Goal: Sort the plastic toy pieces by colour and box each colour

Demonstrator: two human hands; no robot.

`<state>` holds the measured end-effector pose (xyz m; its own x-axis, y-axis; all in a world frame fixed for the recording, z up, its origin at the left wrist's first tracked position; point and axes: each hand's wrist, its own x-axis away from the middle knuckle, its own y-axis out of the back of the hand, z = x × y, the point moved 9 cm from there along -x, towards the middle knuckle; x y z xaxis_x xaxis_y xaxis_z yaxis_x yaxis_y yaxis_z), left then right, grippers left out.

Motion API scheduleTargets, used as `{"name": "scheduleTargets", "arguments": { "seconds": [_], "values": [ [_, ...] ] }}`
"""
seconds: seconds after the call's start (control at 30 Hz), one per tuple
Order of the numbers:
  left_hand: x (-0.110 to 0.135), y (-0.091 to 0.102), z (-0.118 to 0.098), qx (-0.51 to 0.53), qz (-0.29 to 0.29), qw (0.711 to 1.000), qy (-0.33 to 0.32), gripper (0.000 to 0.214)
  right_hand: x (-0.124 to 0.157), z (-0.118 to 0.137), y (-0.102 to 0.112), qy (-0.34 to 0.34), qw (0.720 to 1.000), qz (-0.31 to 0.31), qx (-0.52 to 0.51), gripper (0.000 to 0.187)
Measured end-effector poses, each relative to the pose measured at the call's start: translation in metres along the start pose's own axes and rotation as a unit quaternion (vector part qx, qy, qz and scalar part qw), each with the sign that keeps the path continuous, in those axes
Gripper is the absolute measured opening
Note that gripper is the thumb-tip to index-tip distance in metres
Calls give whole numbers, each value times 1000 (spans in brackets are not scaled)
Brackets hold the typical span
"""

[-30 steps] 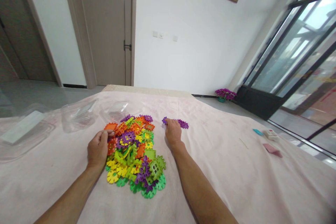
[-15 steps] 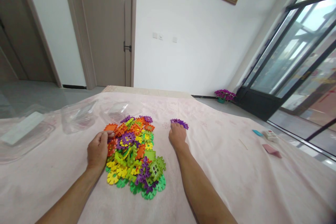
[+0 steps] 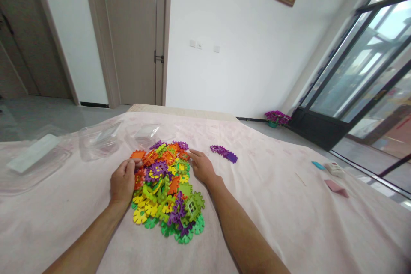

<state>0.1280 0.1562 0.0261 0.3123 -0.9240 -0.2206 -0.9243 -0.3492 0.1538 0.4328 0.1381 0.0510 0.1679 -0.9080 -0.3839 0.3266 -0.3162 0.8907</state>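
Rests the left hand (image 3: pixel 122 182) against the left edge of the pile (image 3: pixel 167 188), fingers curled in, thumb and fingertips on an orange piece (image 3: pixel 138 154) at the pile's far left corner. Cannot tell whether that piece is pinched or only touched.

Lays the right hand (image 3: pixel 201 166) low at the pile's far right edge, fingers spread wide and stretched leftward, tips touching the outer pieces there. Holds nothing in it.

Between the two hands, on the pink cloth (image 3: pixel 272 214), the pile itself: flat toothed plastic pieces in orange, yellow, green and purple, heaped and overlapping. At its near right corner, a green window piece (image 3: pixel 192 206), with a purple one just beside it.

To the right of the right hand, apart from the pile, a short row of purple pieces (image 3: pixel 224 153) flat on the cloth, touched by neither hand.

Beyond the pile, two clear tubs (image 3: pixel 99 139), side by side and near its far edge. Farther left, a large clear tray (image 3: pixel 32 162) with a white slab in it.

Far right on the cloth, well apart from the hands, three small items: a blue one (image 3: pixel 317 165), a white one (image 3: pixel 334 168) and a pink one (image 3: pixel 335 187); too small to tell more.

Past the cloth's far end, a white wall, a door (image 3: pixel 135 34) to the left, and purple flowers (image 3: pixel 276 117) on the floor by a glass door.
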Motion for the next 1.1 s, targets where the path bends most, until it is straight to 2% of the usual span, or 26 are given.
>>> {"name": "scheduleTargets", "arguments": {
  "seconds": [0.13,0.33,0.43,0.6,0.7,0.8,0.9,1.1],
  "values": [
    [0,0,1,2,-2,1000,-3,35,-4,12,-5,31,999,24,-3,36],
    [-1,0,1,-4,-1,1000,-5,36,-4,5,-1,-12,998,26,54,22],
    [-1,0,1,-6,-1,1000,-7,35,-1,-1,6,-33,996,4,78,20],
    [-1,1,0,-7,0,1000,-13,36,8,-26,27,-109,984,-68,120,24],
    [-1,1,1,-9,1,1000,-9,35,17,-48,36,-161,975,-75,132,23],
    [-1,1,2,-15,2,1000,-2,35,29,-74,46,-245,955,-84,145,28],
    [-1,0,2,-16,6,1000,2,35,34,-89,45,-287,946,-59,141,33],
    [2,0,-3,-6,3,1000,10,35,28,-101,31,-283,948,-6,144,49]
  ]
}}
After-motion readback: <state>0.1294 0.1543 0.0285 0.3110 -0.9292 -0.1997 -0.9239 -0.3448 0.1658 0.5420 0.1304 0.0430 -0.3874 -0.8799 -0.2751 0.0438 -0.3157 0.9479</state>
